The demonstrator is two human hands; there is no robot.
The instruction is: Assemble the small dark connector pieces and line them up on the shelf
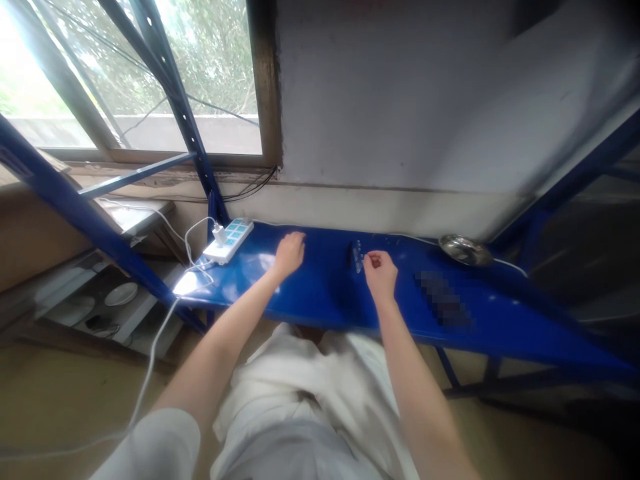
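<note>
1. Clear strip [357, 257], small, with rounded bumps; serving as landmark. It is lying on the blue shelf surface [313, 290], its long axis running roughly from the person's side towards the wall [380, 107]. Exact kind: too small to tell.
2. Right hand [383, 270]. It is hovering or resting just to the right of the strip, being clearly the nearer hand. Thumb and forefinger are curling together in a near-pinch, the fingertips pointing left towards the strip's side, across its long axis. Whether they are touching the strip, or gripping anything at all, one cannot tell.
3. Left hand [290, 253]. It is lying to the left of the strip, well apart from it, palm down with fingers loosely bending. The underside is hiding from view, so its grip cannot be told.
4. Dark narrow item [349, 255]. It is lying just beside the strip, on its left; blurred.
5. Power strip [230, 241], white, one plug seated. It is lying far left of the strip, beyond the left hand.
6. Metal dish [465, 249], shiny. It is sitting right of the strip, towards the wall.
</note>
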